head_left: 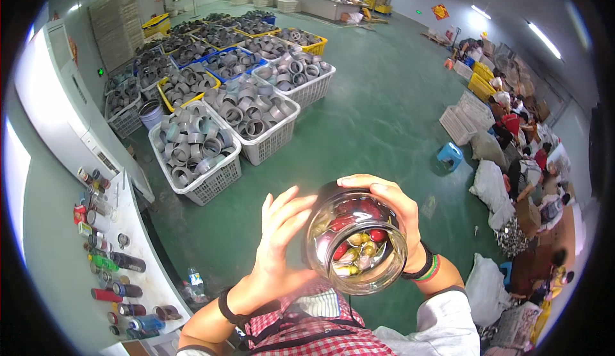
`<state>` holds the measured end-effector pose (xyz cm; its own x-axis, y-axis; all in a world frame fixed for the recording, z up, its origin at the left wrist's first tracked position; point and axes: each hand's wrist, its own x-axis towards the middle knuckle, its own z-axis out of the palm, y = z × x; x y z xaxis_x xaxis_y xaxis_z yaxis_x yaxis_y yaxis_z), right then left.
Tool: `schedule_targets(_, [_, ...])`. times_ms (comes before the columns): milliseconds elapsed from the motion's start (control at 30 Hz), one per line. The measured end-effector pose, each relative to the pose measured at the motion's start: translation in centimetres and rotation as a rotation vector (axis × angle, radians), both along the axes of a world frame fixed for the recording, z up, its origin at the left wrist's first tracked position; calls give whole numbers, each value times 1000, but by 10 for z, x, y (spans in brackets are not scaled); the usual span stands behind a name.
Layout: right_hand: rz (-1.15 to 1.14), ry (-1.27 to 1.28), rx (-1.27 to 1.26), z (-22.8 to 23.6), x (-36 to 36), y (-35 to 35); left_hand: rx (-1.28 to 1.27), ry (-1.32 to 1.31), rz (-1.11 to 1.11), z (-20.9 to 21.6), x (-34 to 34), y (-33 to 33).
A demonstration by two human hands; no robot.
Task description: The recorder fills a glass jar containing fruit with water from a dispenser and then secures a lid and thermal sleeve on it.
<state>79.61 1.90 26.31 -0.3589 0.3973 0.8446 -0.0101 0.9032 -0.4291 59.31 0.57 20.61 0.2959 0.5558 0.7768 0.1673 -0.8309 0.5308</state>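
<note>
A wide room with a green floor (378,106) and pale walls spreads out beneath ceiling lights. In the middle foreground, a clear glass container (356,247) is held up in front of the chest, its round end facing the camera, with red fruits and yellow-green buds inside. The right grip (405,214) is curled around its right side and upper edge, fingers bent over the glass. The left grip (279,237) is wide open with its fingers spread, just beside the container's left side; whether the fingertips touch it cannot be told.

Beyond, white, blue and yellow crates are heaped with grey rings (211,146). A white worktop (146,237) along the left carries bottles and cups (128,261). To the right stand a blue stool (450,156), white sacks (491,189) and several people at work. The container hides part of the right palm and the floor behind it.

Both forearms rise from the lower edge, elbows apart; the left wrist wears a black band (227,308), and a red checked apron (307,335) shows between them.
</note>
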Motion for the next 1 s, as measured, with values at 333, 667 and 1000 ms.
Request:
schedule_targets(333, [-90, -8, 7, 3, -11, -2, 22, 7, -109, 12, -14, 19])
schedule_targets(667, [-260, 292, -629, -47, -45, 60, -394, 69, 159, -38, -86, 21])
schedule_targets(1000, [-240, 256, -667, -78, -72, 107, -903, -67, 767, -170, -208, -78])
